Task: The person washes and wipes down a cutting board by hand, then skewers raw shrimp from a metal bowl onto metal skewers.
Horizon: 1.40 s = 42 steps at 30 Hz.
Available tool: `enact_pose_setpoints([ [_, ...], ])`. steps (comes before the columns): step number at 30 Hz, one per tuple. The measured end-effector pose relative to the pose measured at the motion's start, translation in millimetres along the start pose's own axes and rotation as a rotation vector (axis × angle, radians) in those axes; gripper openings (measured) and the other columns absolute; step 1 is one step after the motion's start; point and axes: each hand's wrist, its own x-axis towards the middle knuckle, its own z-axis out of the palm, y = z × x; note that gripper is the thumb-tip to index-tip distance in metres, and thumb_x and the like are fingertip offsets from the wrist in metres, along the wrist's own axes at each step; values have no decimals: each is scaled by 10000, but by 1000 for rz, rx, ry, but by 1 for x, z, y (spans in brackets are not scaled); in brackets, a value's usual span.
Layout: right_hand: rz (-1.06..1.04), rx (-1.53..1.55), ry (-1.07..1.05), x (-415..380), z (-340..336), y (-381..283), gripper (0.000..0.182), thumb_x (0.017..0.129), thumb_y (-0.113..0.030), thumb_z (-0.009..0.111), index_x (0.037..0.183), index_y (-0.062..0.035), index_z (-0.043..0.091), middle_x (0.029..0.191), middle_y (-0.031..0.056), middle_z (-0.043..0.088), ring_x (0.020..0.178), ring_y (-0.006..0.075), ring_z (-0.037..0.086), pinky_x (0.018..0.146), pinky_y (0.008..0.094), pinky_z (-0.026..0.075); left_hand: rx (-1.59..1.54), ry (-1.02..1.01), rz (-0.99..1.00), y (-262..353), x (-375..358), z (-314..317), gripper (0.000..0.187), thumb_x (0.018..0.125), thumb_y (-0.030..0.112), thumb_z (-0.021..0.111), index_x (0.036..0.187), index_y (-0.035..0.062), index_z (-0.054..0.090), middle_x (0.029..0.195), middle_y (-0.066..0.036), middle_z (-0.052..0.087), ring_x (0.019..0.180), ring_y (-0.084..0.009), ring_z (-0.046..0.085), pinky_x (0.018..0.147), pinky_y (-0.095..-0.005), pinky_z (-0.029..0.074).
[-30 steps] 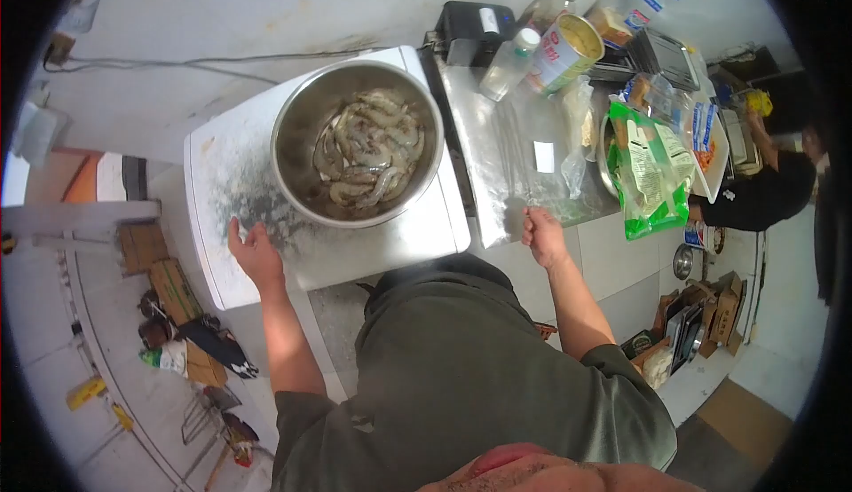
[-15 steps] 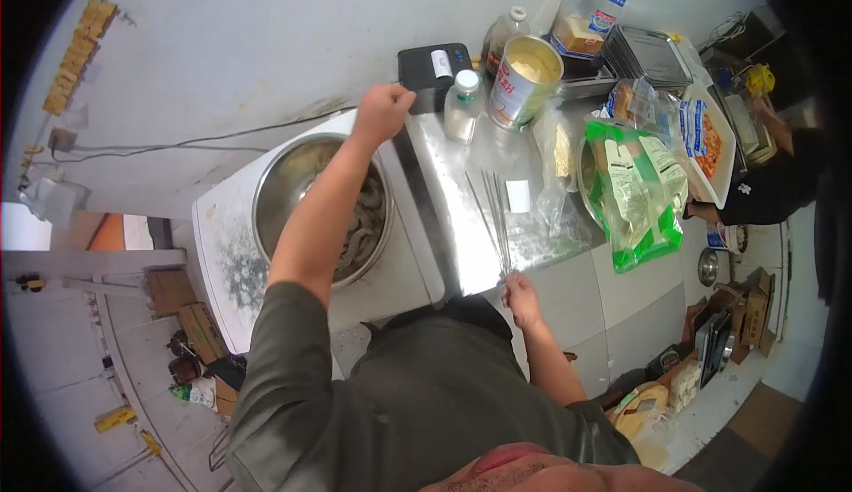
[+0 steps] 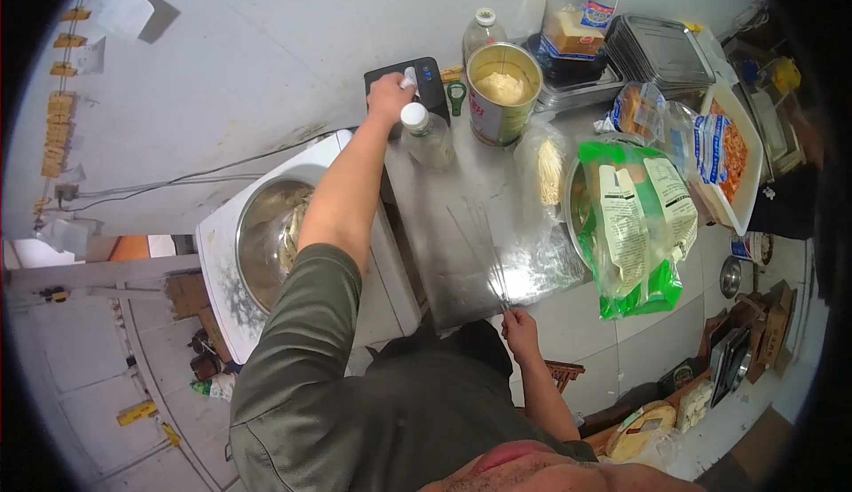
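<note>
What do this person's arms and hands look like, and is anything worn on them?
Both hands are bare: no gloves, rings or watch show on the left hand or the right hand. The forearms are uncovered. A dark olive-green short-sleeved shirt covers the shoulders, its left sleeve ending near the elbow.

A steel counter [image 3: 461, 252] carries skewers [image 3: 488, 244], a bottle [image 3: 426, 135], a tin [image 3: 499, 93], a printer [image 3: 417, 82] and a green bag [image 3: 639, 217]. Beside it, a white board [image 3: 222, 261] bears a bowl [image 3: 262, 244].

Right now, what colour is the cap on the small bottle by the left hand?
White, on the small bottle in the head view.
</note>
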Motion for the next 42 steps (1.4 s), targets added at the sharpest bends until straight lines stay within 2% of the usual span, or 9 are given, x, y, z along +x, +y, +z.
enact_pose_setpoints([
  [2,-50,-76,17,4,4,-14,163,914,-163,539,841,-19,562,653,14,521,537,92,475,491,246,398,-249,135,-91,-2,0,-10,277,739,204,646,931,3,644,841,-152,663,784,-326,625,724,-368,484],
  [8,-295,-192,-15,32,17,-20,277,883,-121,551,1096,51,508,916,120,576,806,185,565,704,298,460,-1039,-138,-240,-3,-26,-90,234,848,56,582,1040,-26,477,949,-131,615,778,-170,641,700,-238,538],
  [10,-327,-212,-28,34,21,-26,475,863,-92,557,1273,84,395,1219,226,514,1141,291,512,930,355,425,-1003,-143,-241,-5,-36,-108,254,853,62,571,1070,-24,470,953,-129,617,789,-174,644,691,-240,535],
  [17,-672,-782,102,18,31,-60,550,821,-167,616,1273,78,422,1265,255,487,1176,364,472,1003,410,372,-926,-184,-208,-1,-74,-154,268,869,73,528,1113,-28,480,966,-117,627,804,-169,654,707,-236,539],
  [27,-705,-546,340,-36,32,-42,488,819,-182,629,1214,63,481,1233,247,490,1178,390,438,1013,419,341,-903,-280,2,22,-124,-192,260,862,62,523,1096,-50,511,885,-88,630,705,-125,612,637,-226,503],
  [32,-428,-401,574,-44,13,92,470,838,-223,621,1191,65,502,1137,219,574,1006,320,572,880,391,448,-843,-239,116,22,-160,-192,280,845,94,506,1092,-38,525,916,-101,625,777,-164,616,665,-271,493],
  [35,41,37,541,-87,18,215,352,838,-237,613,1049,45,602,993,208,642,851,319,630,791,363,490,-947,-377,169,28,-206,-170,249,855,89,465,1064,-15,552,958,-110,633,813,-163,597,687,-294,476],
  [37,129,-750,365,-151,13,301,235,807,-193,607,891,19,663,892,223,646,800,341,629,737,350,505,-1123,-541,180,13,-240,-135,214,880,68,472,1059,-19,551,973,-105,638,788,-147,597,662,-257,469],
  [42,450,-961,81,-297,11,462,350,841,-292,502,961,-6,663,981,255,626,956,408,582,834,444,466,-1211,-877,-152,4,-333,-40,197,878,62,507,1058,1,559,943,-82,627,768,-151,574,621,-267,443],
])
